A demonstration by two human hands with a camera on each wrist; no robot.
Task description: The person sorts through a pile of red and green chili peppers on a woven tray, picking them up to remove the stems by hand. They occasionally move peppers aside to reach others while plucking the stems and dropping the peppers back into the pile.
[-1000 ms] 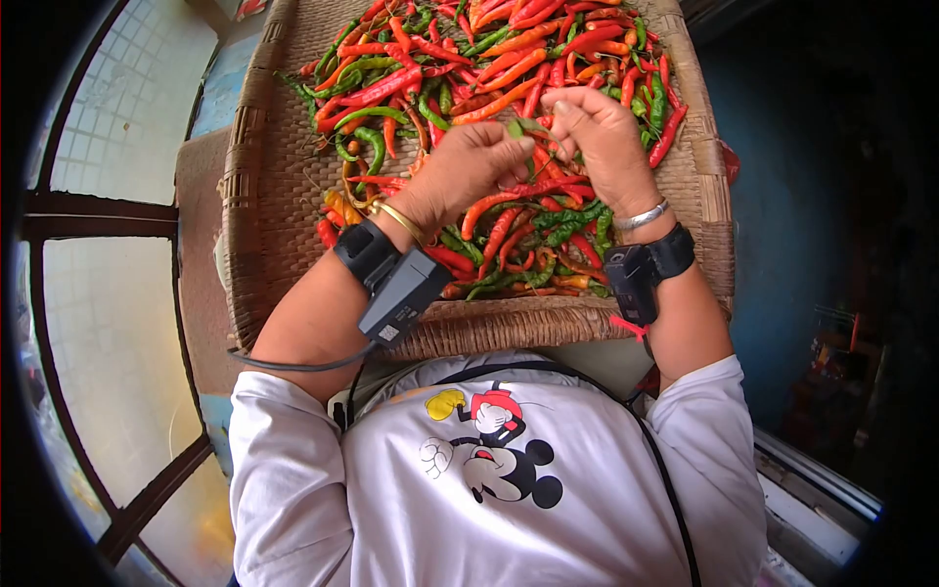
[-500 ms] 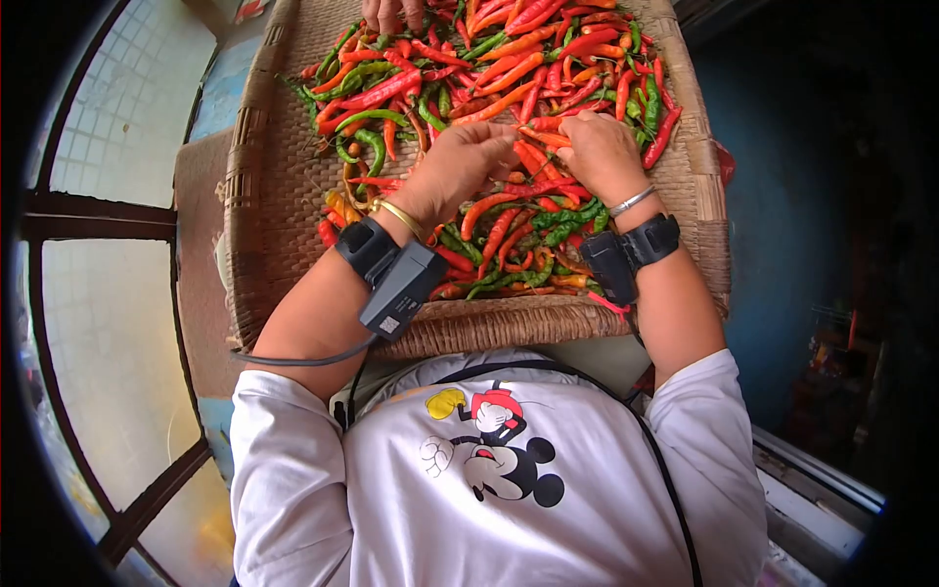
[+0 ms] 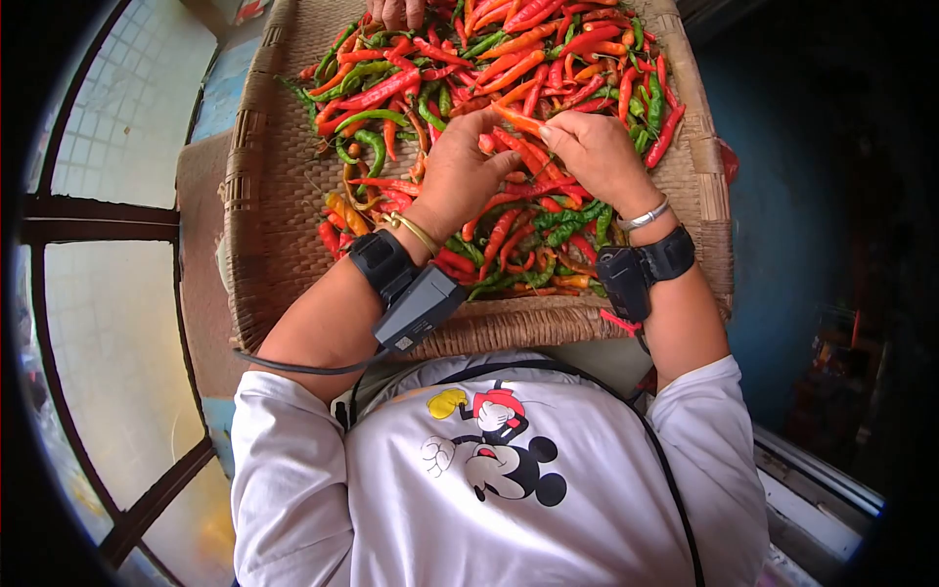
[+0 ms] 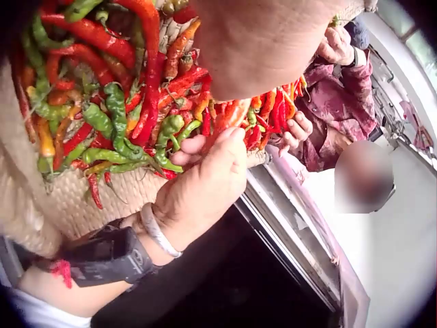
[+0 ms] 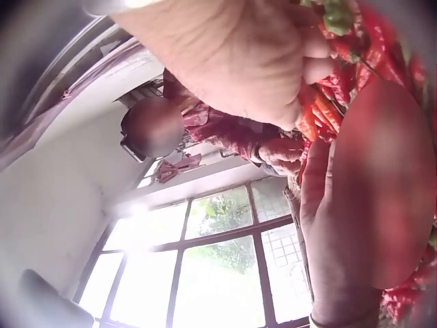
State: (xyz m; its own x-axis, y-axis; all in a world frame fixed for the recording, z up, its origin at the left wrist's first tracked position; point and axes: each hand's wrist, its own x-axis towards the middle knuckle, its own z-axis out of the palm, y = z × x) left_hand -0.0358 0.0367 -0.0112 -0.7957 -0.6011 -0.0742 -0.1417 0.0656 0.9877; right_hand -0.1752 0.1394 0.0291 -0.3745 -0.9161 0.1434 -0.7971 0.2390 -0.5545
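My right hand (image 3: 602,157) pinches an orange-red chili (image 3: 518,119) between thumb and fingers, above the pile. Facing it, my left hand (image 3: 458,171) has its thumb apart from its bent fingers, beside the chili's other end; contact there is unclear. In the left wrist view the right hand (image 4: 208,174) grips the chili (image 4: 231,115) near its thumb tip, and the left hand (image 4: 266,44) covers the top. The right wrist view has the right hand (image 5: 225,58) above, and the left hand's (image 5: 341,253) fingers look fairly straight; a blurred patch hides part of it.
Red, orange and green chilies (image 3: 391,88) lie in a woven tray (image 3: 245,225). Another person's hand (image 3: 396,12) reaches in at the far left edge. Windows (image 3: 112,333) stand at left; a metal rail (image 3: 817,479) is at lower right.
A green piece between my hands one second ago is gone from them. My right hand dipped to the pile, then rose with the chili; my left moved slightly right. Another person's hand came in.
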